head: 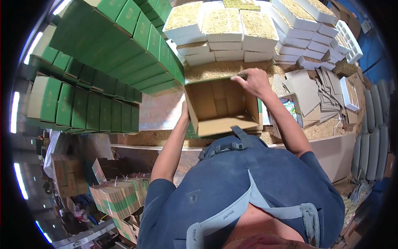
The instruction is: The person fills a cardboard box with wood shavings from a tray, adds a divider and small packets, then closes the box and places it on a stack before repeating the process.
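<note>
An open cardboard box (pixel 222 104), brown inside with a green outer edge, is tilted in front of my waist, its opening facing up toward me. My right hand (pixel 253 81) grips the box's far upper rim near its right corner, thumb along the edge. My left hand (pixel 185 112) is against the box's left side; its fingers are mostly hidden behind that wall. Inside, the bottom flaps and walls show with nothing lying on them. Just right of the box, a smaller open carton (pixel 293 107) holds colourful packets, partly behind my right forearm.
Rows of green cartons (pixel 124 62) are stacked at the left. White foam trays (pixel 224 28) filled with wood shavings stand along the back. Loose cardboard sheets (pixel 301 90) lie at the right. Strapped flat cartons (pixel 121 196) are piled at lower left, beyond the bench edge (pixel 155 147).
</note>
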`<control>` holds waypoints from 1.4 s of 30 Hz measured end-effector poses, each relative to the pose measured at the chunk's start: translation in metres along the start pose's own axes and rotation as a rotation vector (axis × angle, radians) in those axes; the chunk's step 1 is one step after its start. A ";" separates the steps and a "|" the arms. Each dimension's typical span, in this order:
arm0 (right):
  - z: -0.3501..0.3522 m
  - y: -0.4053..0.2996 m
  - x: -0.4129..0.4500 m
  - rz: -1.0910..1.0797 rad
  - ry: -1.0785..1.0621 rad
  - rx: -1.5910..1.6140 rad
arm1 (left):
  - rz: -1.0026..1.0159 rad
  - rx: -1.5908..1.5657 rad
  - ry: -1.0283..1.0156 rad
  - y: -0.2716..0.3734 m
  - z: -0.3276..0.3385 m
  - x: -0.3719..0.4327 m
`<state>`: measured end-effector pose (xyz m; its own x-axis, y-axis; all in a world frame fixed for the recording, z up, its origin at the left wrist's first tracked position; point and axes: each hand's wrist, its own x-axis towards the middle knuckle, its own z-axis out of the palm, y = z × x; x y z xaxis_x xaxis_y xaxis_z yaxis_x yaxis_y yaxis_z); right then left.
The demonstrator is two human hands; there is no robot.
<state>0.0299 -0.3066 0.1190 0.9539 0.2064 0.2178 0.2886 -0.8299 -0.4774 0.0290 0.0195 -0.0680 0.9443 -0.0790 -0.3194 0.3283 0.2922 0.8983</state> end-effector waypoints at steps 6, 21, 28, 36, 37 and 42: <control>0.044 0.054 0.051 0.258 -0.316 -0.189 | -0.370 -0.007 0.006 0.045 0.049 -0.043; 0.082 -0.048 0.347 0.614 -0.325 0.761 | 0.109 0.635 0.005 0.015 0.024 -0.053; 0.104 -0.032 0.348 0.720 -0.177 1.071 | 0.154 0.584 -0.034 0.024 0.037 -0.058; 0.039 0.017 0.257 0.561 -0.018 1.474 | 0.212 0.514 -0.091 0.003 0.031 -0.037; 0.025 0.017 0.232 0.577 -0.048 1.439 | 0.215 0.539 -0.072 0.002 0.026 -0.036; -0.037 0.074 0.120 0.538 0.002 1.351 | 0.174 0.531 -0.088 0.010 0.027 -0.034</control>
<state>0.1628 -0.3619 0.1415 0.9698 0.0320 -0.2417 -0.2397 0.3067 -0.9211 0.0009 -0.0011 -0.0403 0.9762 -0.1587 -0.1475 0.1127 -0.2094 0.9713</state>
